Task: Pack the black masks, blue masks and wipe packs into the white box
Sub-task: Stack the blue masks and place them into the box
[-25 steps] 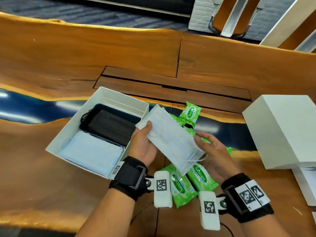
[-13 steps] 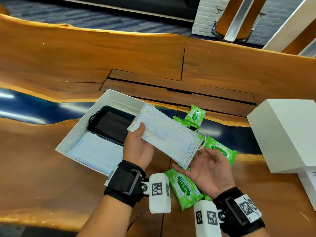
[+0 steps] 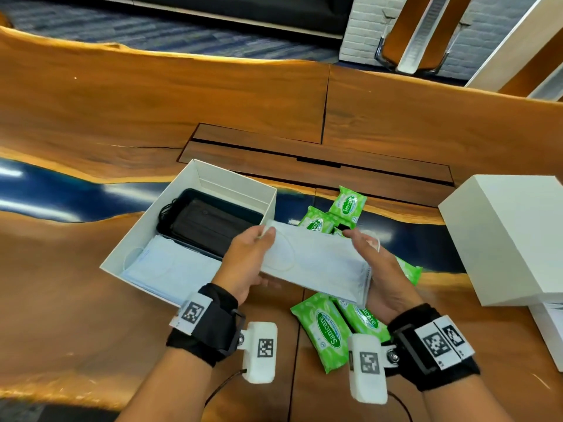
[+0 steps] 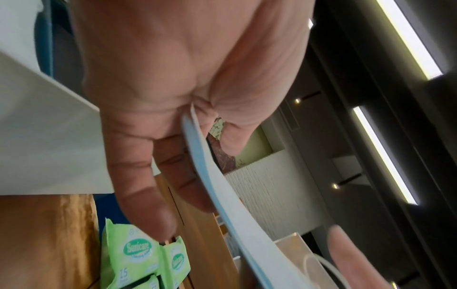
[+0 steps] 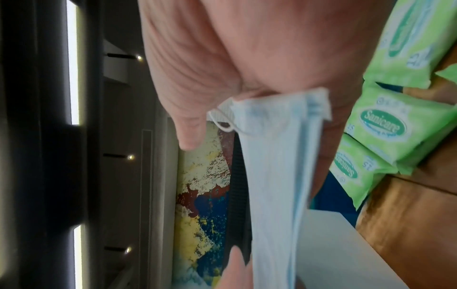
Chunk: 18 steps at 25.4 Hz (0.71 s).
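Observation:
Both hands hold a stack of blue masks (image 3: pixel 316 263) flat in the air, just right of the white box (image 3: pixel 234 178). My left hand (image 3: pixel 246 260) grips its left end, thumb on top; the left wrist view shows the blue masks (image 4: pixel 222 195) edge-on between thumb and fingers. My right hand (image 3: pixel 377 269) grips the right end, and the blue masks (image 5: pixel 274 156) sit in its thumb crook. Inside the box, black masks (image 3: pixel 210 226) fill the far part and more blue masks (image 3: pixel 173 269) the near part. Several green wipe packs (image 3: pixel 326 330) lie on the table under and behind my hands.
A white lid (image 3: pixel 511 236) stands at the right, with another white piece (image 3: pixel 551 330) below it. A dark recessed panel (image 3: pixel 304 153) runs across the wooden table behind the box. More wipe packs (image 3: pixel 350 205) lie beside the box's right wall.
My right hand, which lay open under the stack half a second ago, has come up and taken its right end. The stack has turned more level across both hands.

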Available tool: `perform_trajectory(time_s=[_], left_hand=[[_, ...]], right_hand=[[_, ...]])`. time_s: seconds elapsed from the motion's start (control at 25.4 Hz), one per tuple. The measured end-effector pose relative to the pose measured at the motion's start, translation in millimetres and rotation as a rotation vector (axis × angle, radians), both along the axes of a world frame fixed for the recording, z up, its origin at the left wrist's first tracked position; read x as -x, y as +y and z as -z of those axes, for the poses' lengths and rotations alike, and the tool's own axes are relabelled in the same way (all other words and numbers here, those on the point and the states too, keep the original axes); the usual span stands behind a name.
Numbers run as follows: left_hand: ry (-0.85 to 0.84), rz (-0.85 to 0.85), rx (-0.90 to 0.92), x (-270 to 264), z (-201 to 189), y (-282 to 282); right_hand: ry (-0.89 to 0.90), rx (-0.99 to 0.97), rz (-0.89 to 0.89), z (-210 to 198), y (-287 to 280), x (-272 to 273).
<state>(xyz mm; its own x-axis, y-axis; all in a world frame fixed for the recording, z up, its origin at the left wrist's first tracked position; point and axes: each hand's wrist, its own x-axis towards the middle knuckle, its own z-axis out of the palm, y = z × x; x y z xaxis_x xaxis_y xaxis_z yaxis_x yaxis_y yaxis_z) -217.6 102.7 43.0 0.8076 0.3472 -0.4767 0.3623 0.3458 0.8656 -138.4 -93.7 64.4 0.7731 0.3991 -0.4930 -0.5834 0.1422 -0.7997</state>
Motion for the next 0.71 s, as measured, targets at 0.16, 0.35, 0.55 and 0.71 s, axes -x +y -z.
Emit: perform_trajectory(time_s=[0.16, 0.35, 0.55, 0.71], left_hand=[[-0.032, 0.004, -0.058, -1, 7, -9], [-0.051, -0.055, -0.003, 5, 1, -3], [0.028, 0.056, -0.109, 8, -1, -5], [0.028, 0.109, -0.327, 13, 1, 15]], right_hand=[[0.168, -0.062, 0.076, 4, 2, 0], [0.181, -0.134, 0.069, 9, 2, 3], [-0.042, 0.058, 0.076, 17, 9, 3], [0.014, 0.055, -0.007, 20, 20, 6]])
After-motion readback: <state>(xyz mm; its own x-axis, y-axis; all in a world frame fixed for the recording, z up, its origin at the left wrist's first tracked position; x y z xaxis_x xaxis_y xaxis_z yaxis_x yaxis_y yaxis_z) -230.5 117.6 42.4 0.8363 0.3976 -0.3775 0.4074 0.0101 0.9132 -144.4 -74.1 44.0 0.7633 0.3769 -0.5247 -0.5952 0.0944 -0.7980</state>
